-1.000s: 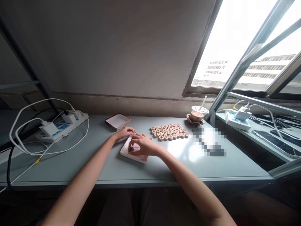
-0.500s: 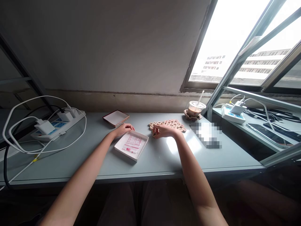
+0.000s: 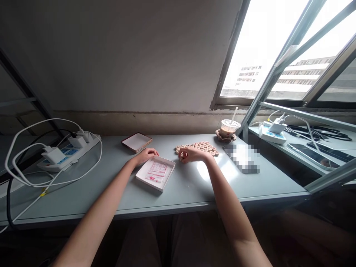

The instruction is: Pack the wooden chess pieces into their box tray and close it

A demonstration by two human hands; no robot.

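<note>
My right hand (image 3: 191, 154) is closed, its thumb and fingers pinching a round wooden Chinese chess piece (image 3: 181, 159) at the near-left end of the group. Several more Chinese chess pieces (image 3: 206, 147) lie packed in rows behind that hand, some hidden by it. A shallow white box (image 3: 142, 180) stands in front of me, with a folded sheet printed in red (image 3: 158, 170) inside. My left hand (image 3: 146, 154) has its fingers curled at the box's far-left corner, touching the rim. Behind it lies the dark-edged box lid (image 3: 137, 141), inside up.
An iced drink cup (image 3: 230, 128) with a straw sits in a cardboard holder at the back right. A blurred flat object (image 3: 241, 158) lies right of the pieces. Power strips with white cables stand left (image 3: 69, 151) and right (image 3: 272, 132). Metal frame bars rise at both sides.
My view has shifted slightly. The right hand stays by the near-left end of the pieces, the piece in its fingers turned a little. My left hand remains at the box corner.
</note>
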